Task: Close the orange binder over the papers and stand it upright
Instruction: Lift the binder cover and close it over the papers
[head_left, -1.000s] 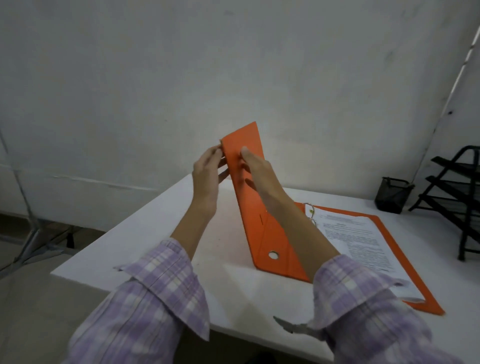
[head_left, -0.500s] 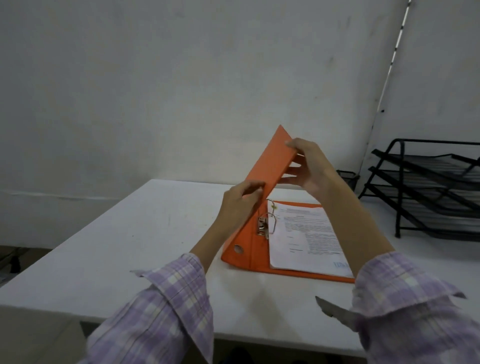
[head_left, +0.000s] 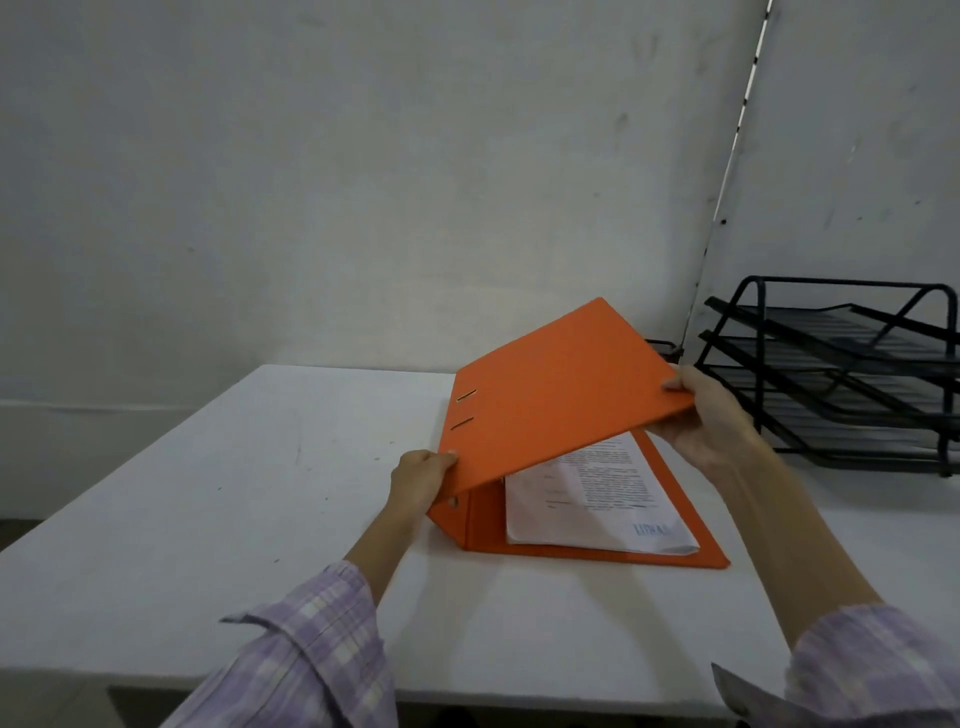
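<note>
The orange binder (head_left: 556, 400) lies on the white table (head_left: 208, 519), its back cover flat and its front cover tilted low over the papers (head_left: 597, 499), half shut. White printed sheets show under the raised cover, near its open right side. My left hand (head_left: 418, 480) grips the cover's near corner by the spine. My right hand (head_left: 711, 415) holds the cover's free right edge, thumb on top, fingers underneath. The ring mechanism is hidden under the cover.
A black wire stacking tray rack (head_left: 841, 374) stands at the right, close behind my right hand. A small dark mesh holder (head_left: 662, 349) peeks out behind the binder. A grey wall runs along the table's far edge.
The front cover has swung from nearly upright down toward the papers. My right hand moved right and down with its free edge; my left hand slid to the corner by the spine.
</note>
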